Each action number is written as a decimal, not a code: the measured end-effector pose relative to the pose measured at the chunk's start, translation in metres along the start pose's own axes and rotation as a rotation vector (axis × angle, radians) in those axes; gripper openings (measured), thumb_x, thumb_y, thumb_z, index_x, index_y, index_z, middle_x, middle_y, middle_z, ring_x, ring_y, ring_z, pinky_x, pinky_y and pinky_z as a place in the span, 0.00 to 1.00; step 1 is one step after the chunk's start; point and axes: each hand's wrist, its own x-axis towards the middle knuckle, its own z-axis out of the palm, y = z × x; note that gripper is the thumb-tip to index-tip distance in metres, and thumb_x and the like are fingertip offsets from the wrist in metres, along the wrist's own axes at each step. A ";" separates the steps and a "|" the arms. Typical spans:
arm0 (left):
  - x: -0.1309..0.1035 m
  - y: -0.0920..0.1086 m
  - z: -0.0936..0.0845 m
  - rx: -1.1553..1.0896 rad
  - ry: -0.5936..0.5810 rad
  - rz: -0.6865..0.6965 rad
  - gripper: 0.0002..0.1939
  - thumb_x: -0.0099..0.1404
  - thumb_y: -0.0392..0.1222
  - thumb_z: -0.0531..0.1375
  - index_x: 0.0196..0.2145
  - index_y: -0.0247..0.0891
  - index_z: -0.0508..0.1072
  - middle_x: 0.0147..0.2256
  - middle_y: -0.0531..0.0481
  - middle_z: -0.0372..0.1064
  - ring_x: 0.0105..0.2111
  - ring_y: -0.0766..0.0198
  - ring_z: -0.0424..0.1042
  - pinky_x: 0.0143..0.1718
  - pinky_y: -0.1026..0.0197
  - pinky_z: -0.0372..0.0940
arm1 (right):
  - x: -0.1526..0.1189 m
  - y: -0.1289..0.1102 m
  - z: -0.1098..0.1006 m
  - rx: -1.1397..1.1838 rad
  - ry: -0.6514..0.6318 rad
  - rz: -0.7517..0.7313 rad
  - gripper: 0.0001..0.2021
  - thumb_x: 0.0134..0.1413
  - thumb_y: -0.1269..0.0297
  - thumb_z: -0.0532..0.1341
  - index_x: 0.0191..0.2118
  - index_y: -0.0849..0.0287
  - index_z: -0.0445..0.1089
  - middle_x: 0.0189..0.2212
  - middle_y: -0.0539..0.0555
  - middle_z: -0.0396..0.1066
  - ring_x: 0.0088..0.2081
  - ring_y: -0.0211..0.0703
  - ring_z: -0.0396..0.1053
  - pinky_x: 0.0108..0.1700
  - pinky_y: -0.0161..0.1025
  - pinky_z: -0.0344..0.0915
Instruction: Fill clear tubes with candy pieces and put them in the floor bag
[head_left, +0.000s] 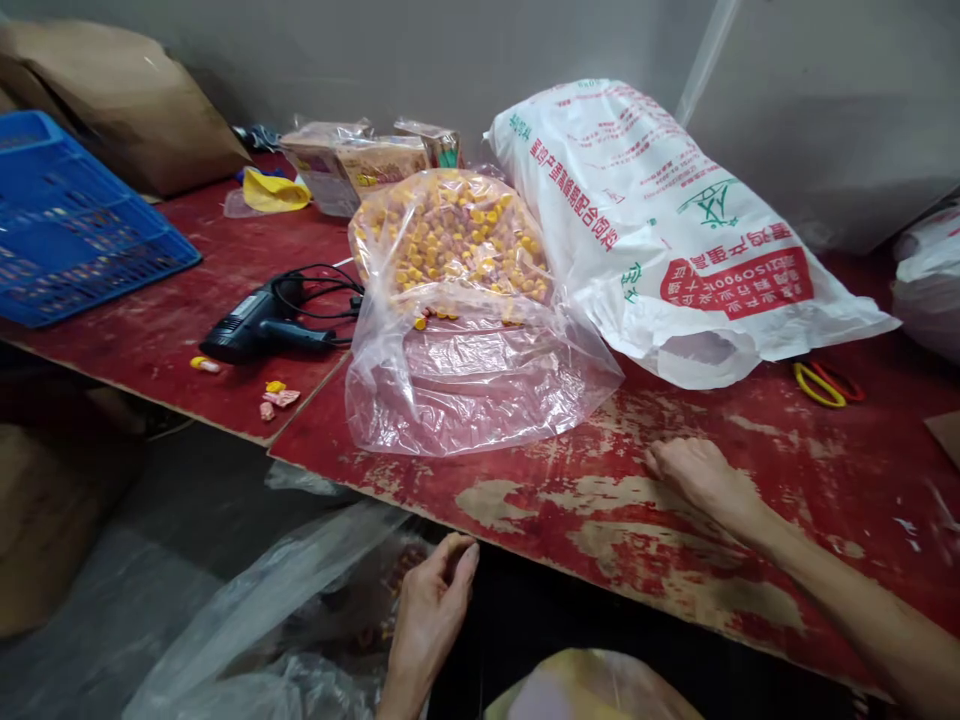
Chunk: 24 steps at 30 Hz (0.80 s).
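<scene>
My right hand [701, 478] rests on the worn red table [525, 490], its fingers curled in; whatever they might hold is hidden. Just off the table's front edge is my left hand [435, 595], thumb and fingers bent toward each other, and nothing can be made out between them. Below it on the left hangs a clear plastic bag [300, 580] with brownish pieces inside. Beyond both hands lies a clear bag of small yellow pieces [465, 240], its loose mouth facing me. A white printed sack [675, 220] leans beside it on the right.
At the left are a blue crate [82, 220], a black heat gun [259, 325] with its cord, and a few small yellow and pink pieces [277, 397]. Packaged boxes [360, 165] stand at the back. Yellow-and-red-handled scissors [821, 385] lie at the right.
</scene>
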 end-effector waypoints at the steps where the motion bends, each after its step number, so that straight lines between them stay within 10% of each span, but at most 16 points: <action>1: 0.000 0.005 0.002 -0.011 -0.058 -0.001 0.25 0.53 0.63 0.59 0.33 0.35 0.73 0.17 0.55 0.61 0.18 0.70 0.57 0.20 0.67 0.50 | -0.002 -0.003 -0.002 0.016 -0.001 0.030 0.11 0.56 0.71 0.51 0.30 0.58 0.70 0.30 0.56 0.73 0.31 0.42 0.70 0.28 0.36 0.46; 9: 0.003 0.032 0.059 -0.371 -0.474 -0.041 0.29 0.53 0.64 0.60 0.39 0.34 0.69 0.22 0.53 0.66 0.16 0.72 0.61 0.16 0.70 0.51 | 0.006 0.007 0.007 0.048 0.057 0.088 0.11 0.58 0.70 0.50 0.28 0.60 0.67 0.26 0.57 0.71 0.27 0.43 0.67 0.27 0.38 0.44; 13: -0.002 0.025 0.066 -0.555 -0.506 -0.055 0.31 0.53 0.64 0.61 0.44 0.36 0.65 0.33 0.49 0.69 0.18 0.71 0.67 0.15 0.69 0.56 | -0.014 -0.047 0.034 0.448 0.342 -0.155 0.14 0.64 0.63 0.46 0.30 0.57 0.64 0.26 0.53 0.69 0.26 0.40 0.66 0.30 0.37 0.57; 19: -0.001 0.002 0.029 -0.734 -0.421 -0.139 0.27 0.54 0.60 0.62 0.41 0.36 0.65 0.29 0.51 0.68 0.19 0.68 0.68 0.18 0.67 0.62 | -0.032 -0.165 0.059 0.651 0.487 -0.698 0.13 0.58 0.66 0.55 0.48 0.59 0.65 0.40 0.56 0.69 0.38 0.43 0.69 0.38 0.39 0.67; 24: 0.015 -0.059 -0.029 -0.231 -0.142 -0.161 0.21 0.61 0.55 0.55 0.44 0.35 0.66 0.30 0.48 0.72 0.21 0.65 0.69 0.21 0.64 0.62 | -0.049 -0.159 -0.004 0.792 0.369 -0.809 0.10 0.59 0.68 0.55 0.45 0.57 0.67 0.43 0.55 0.69 0.45 0.43 0.67 0.47 0.41 0.66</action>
